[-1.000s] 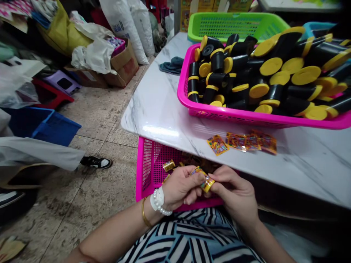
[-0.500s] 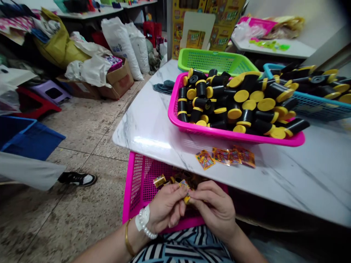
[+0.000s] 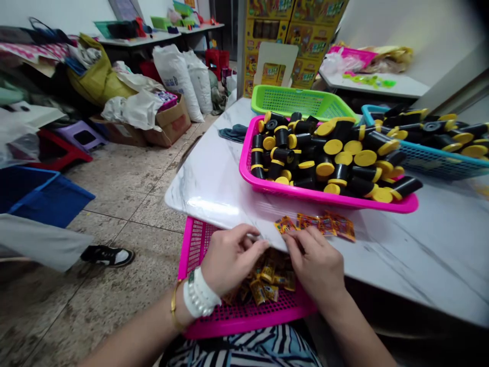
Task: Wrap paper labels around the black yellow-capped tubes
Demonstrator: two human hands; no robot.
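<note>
My left hand [image 3: 231, 257] and my right hand [image 3: 319, 265] are both up at the front edge of the white marble table [image 3: 420, 255], fingers curled and pinched. What they pinch is hidden. My right fingertips are just below a strip of orange packets [image 3: 324, 224] lying on the table. Under my hands, a pink mesh basket [image 3: 237, 321] on my lap holds several small yellow packets [image 3: 267, 285]. A pearl bracelet and a gold bangle are on my left wrist.
A pink basket [image 3: 305, 196] piled with black tubes with yellow caps [image 3: 328, 153] stands on the table, with a green basket [image 3: 298, 99] and a blue basket [image 3: 428, 165] behind. A blue crate [image 3: 38, 199] and another person's shoe [image 3: 109, 255] are on the floor at left.
Both hands have risen from over the lap basket to the table edge by the orange packets. The small yellow packet they held between them no longer shows. The camera has tilted up.
</note>
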